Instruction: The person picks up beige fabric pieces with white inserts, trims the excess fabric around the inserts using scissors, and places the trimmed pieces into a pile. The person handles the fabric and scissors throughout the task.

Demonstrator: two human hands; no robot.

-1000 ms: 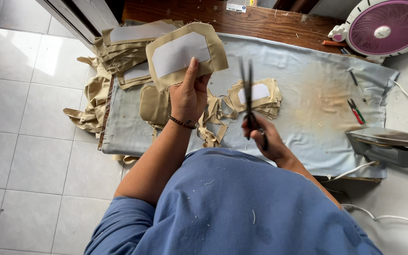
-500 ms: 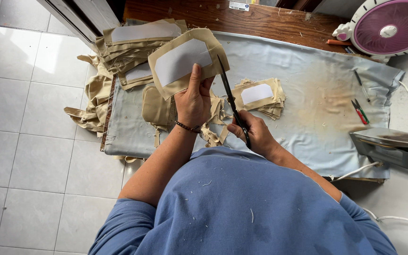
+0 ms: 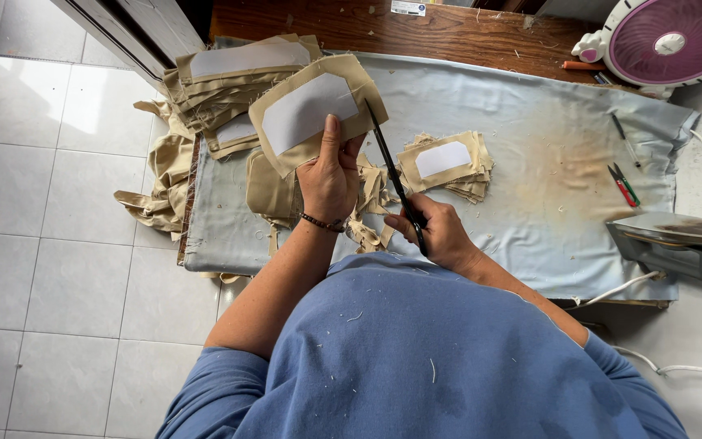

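**Head view: blades at the right edge of the held piece**

Head view looks straight down on our two hands over a bench (image 3: pixel 530 236) draped in a pale blue, scorch-stained cloth. Our left hand (image 3: pixel 331 175) holds one tan fabric piece with a white patch (image 3: pixel 310 110) lifted off the bench, thumb laid up the front of it and fingers behind, so the left grip is closed on that piece. Its long axis runs from about eight o'clock up to two o'clock.

Our right hand (image 3: pixel 436 232) is wrapped around the handles of one pair of black scissors (image 3: pixel 392 175), its grip closed on them. The blades point to about eleven o'clock, and their tip meets the right-hand edge of the held piece, near its upper right corner. From the right hand the piece lies at eleven o'clock, close by; the left hand is already on it, so it is the nearer. Whether the blades are parted or shut we cannot tell.

Counted, we see:
- one held piece, one pair of scissors;
- one stack of matching pieces (image 3: pixel 448 162) at three o'clock from the left hand, count within it unclear;
- one larger heap of pieces (image 3: pixel 229 73) at ten o'clock;
- one pile of tan offcuts (image 3: pixel 367 211) under the hands;
- one flat iron (image 3: pixel 668 240) at the right edge;
- one small pair of red-and-green snips (image 3: pixel 623 185);
- one purple fan (image 3: pixel 672 41) at one o'clock.
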